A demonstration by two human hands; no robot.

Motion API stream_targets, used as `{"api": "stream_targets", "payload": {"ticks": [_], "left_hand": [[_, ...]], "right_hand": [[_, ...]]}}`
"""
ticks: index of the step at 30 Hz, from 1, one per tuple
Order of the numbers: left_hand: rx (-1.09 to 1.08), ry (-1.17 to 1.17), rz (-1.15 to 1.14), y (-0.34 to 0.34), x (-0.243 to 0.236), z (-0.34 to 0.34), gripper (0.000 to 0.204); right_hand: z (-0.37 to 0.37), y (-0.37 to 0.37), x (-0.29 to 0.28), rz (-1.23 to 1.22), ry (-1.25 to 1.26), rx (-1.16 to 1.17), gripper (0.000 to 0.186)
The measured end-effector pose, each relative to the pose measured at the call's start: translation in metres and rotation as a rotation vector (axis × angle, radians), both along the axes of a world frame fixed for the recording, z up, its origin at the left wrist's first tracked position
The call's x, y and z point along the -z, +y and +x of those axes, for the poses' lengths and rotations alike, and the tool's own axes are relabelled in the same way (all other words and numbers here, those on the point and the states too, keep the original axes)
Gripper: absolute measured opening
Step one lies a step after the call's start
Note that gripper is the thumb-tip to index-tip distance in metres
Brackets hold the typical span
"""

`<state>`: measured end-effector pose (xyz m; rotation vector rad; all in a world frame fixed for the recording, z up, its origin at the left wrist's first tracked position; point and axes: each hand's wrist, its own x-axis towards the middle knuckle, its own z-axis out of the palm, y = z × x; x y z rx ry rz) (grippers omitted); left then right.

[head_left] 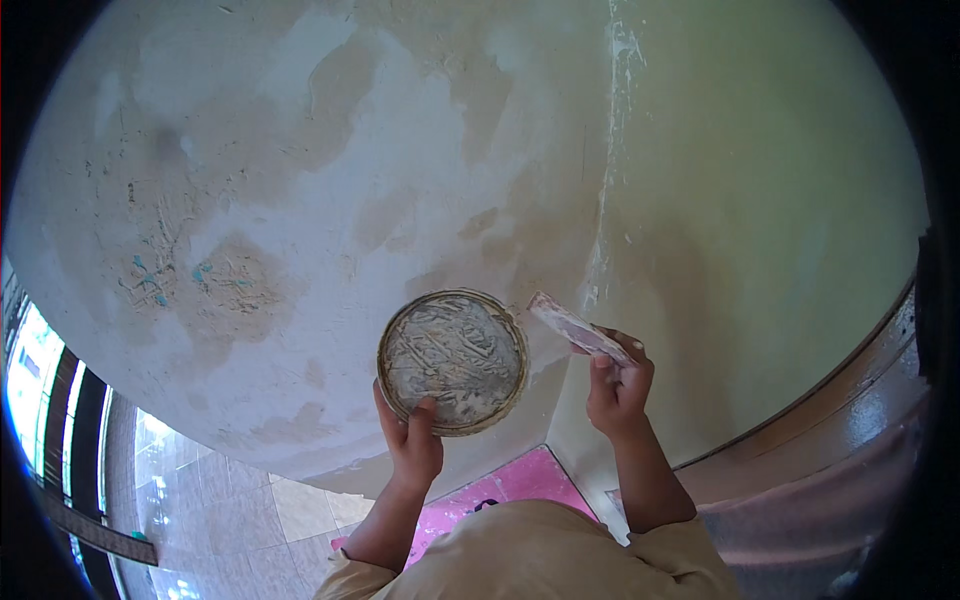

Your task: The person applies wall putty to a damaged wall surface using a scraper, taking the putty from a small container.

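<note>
My left hand grips a round, shallow container by its lower-left rim, thumb over the edge; streaked grey residue coats its inside. My right hand pinches a flat, thin rectangular tool, like a scraper, smeared whitish and pinkish; its far end points up-left, just right of the container. Both are held before a patchy white and beige wall, which has rough scraped spots at left and a white crack line at the corner with a pale green wall.
A pink sheet lies at the foot of the corner, below my hands, beside a tiled floor at lower left. A bright barred opening is at the far left. A brown glossy ledge or frame curves along the right.
</note>
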<state>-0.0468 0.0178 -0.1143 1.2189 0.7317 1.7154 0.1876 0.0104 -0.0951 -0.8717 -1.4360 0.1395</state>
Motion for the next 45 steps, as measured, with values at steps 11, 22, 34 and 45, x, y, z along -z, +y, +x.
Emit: {"api": "stream_targets", "payload": {"ticks": [11,22,34,45], "left_hand": [[0.002,0.025,0.011,-0.002,0.000,-0.005,0.062],[-0.065,0.191,0.128,-0.010,-0.006,0.000,0.049],[-0.119,0.263,0.270,-0.019,0.002,0.003,0.053],[-0.156,0.408,0.369,-0.022,0.009,-0.001,0.044]], "right_hand": [[0.018,-0.031,0.010,-0.290,0.157,-0.016,0.023],[-0.016,-0.039,0.005,-0.494,0.609,-0.441,0.029],[-0.026,-0.041,0.001,-0.545,0.867,-0.660,0.039],[-0.026,-0.039,-0.005,-0.517,0.757,-0.617,0.038]]}}
